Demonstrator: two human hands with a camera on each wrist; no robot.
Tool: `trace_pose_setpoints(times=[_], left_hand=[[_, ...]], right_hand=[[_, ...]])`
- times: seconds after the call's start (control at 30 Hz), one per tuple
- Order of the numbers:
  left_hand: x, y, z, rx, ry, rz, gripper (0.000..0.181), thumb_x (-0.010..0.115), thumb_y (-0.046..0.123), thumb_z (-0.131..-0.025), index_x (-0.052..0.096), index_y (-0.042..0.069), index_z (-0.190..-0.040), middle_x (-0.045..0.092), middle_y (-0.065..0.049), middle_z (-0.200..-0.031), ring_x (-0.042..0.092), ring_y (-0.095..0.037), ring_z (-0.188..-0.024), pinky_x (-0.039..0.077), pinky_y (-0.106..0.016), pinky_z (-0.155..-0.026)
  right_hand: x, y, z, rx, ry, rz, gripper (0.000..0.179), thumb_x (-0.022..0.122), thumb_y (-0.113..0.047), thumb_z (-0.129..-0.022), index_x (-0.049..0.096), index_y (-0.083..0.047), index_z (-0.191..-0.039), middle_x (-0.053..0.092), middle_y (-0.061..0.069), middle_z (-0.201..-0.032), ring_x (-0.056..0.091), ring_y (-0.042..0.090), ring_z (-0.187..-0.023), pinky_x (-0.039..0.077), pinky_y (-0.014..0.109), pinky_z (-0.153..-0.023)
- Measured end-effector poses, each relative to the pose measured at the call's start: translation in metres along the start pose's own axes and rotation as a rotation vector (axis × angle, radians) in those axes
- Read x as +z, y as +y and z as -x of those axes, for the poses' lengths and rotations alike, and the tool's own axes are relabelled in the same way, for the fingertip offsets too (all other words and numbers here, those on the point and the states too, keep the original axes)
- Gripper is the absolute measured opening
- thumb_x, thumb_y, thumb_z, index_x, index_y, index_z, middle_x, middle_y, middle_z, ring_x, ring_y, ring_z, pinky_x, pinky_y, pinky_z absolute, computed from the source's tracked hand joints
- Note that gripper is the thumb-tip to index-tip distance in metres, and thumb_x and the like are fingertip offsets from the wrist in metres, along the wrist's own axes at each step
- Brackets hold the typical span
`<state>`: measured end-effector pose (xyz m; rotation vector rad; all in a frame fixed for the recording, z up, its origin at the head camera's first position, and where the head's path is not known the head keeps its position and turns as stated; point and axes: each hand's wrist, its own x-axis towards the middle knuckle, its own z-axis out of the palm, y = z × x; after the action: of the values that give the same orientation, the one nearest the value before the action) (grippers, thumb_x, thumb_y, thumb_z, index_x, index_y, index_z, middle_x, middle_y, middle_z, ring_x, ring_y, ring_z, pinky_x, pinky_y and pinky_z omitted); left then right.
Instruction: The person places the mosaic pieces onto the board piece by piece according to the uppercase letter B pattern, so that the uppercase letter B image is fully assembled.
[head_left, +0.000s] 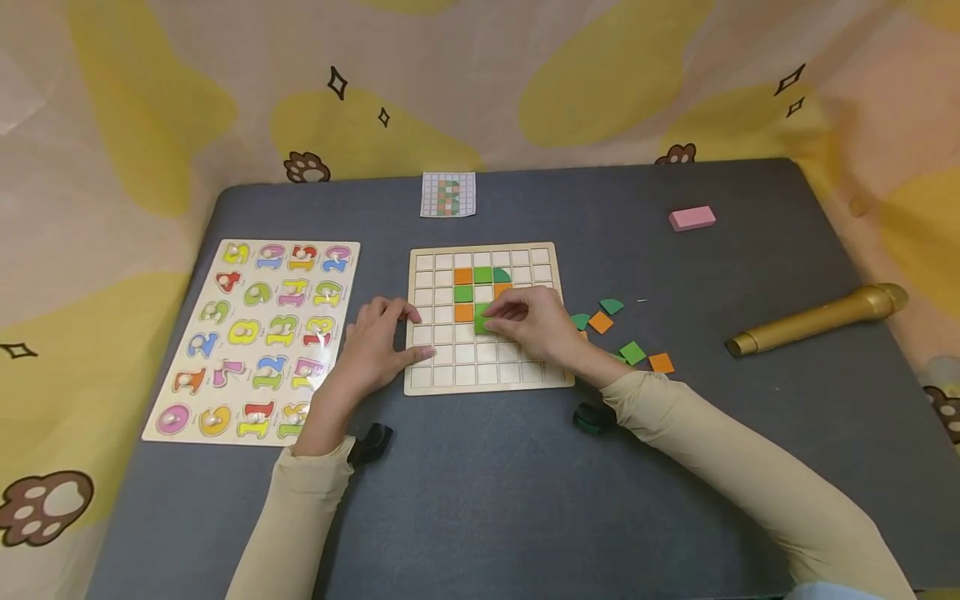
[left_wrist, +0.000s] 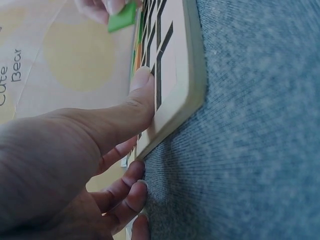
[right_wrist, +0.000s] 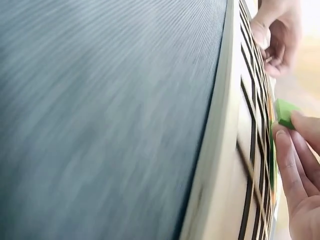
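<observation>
A wooden grid board point(head_left: 444, 377) lies before me with orange and green pieces set in some of its squares, among them an orange tile point(head_left: 463, 276) and a dark green quarter-round piece point(head_left: 501, 275). My right hand point(head_left: 534, 325) pinches a green square tile point(right_wrist: 286, 112) between thumb and fingertips, low over the middle of the board. The same tile shows at the top of the left wrist view. My left hand point(head_left: 372, 350) is at the board's left side, its thumb point(left_wrist: 127, 112) pressed on the frame and squares, its other fingers along the edge.
Loose tiles lie right of the board, including a green tile point(head_left: 633, 353) and an orange tile point(head_left: 661, 362). A number puzzle point(head_left: 202, 287) is at the left, a small pattern card point(head_left: 427, 208) behind the board. Farther right are a pink block point(head_left: 692, 218) and a gold microphone point(head_left: 813, 321).
</observation>
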<state>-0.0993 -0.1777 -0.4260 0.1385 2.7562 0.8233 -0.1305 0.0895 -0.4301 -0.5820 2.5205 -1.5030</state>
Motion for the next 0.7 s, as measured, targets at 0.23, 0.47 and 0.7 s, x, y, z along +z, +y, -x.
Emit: trace_pose_setpoints(times=[0.23, 0.47, 0.7], left_hand=[[0.001, 0.0, -0.001, 0.006, 0.004, -0.004, 0.051, 0.086, 0.033, -0.09, 0.058, 0.01, -0.125, 0.051, -0.022, -0.141, 0.043, -0.043, -0.133, 0.032, -0.063, -0.107], [0.001, -0.002, -0.001, 0.017, 0.009, -0.003, 0.05, 0.086, 0.033, -0.09, 0.058, 0.01, -0.125, 0.051, -0.022, -0.139, 0.044, -0.043, -0.132, 0.033, -0.063, -0.106], [0.001, -0.001, -0.001, 0.012, 0.01, 0.002, 0.05, 0.086, 0.032, -0.091, 0.059, 0.01, -0.125, 0.051, -0.022, -0.14, 0.044, -0.043, -0.132, 0.033, -0.062, -0.106]], right_hand=[[0.017, -0.009, -0.011, 0.027, -0.018, 0.044, 0.006, 0.085, -0.01, -0.09, 0.082, -0.009, -0.095, 0.078, 0.004, -0.089, 0.069, 0.013, -0.077, 0.053, 0.026, -0.073], [0.022, -0.013, -0.012, 0.044, -0.038, 0.206, 0.005, 0.086, -0.018, -0.091, 0.086, -0.015, -0.094, 0.076, 0.0, -0.097, 0.062, 0.019, -0.095, 0.049, 0.035, -0.083], [0.007, -0.009, -0.011, 0.05, -0.069, 0.227, 0.014, 0.086, -0.016, -0.09, 0.084, -0.013, -0.103, 0.069, 0.004, -0.106, 0.058, 0.023, -0.101, 0.048, 0.038, -0.086]])
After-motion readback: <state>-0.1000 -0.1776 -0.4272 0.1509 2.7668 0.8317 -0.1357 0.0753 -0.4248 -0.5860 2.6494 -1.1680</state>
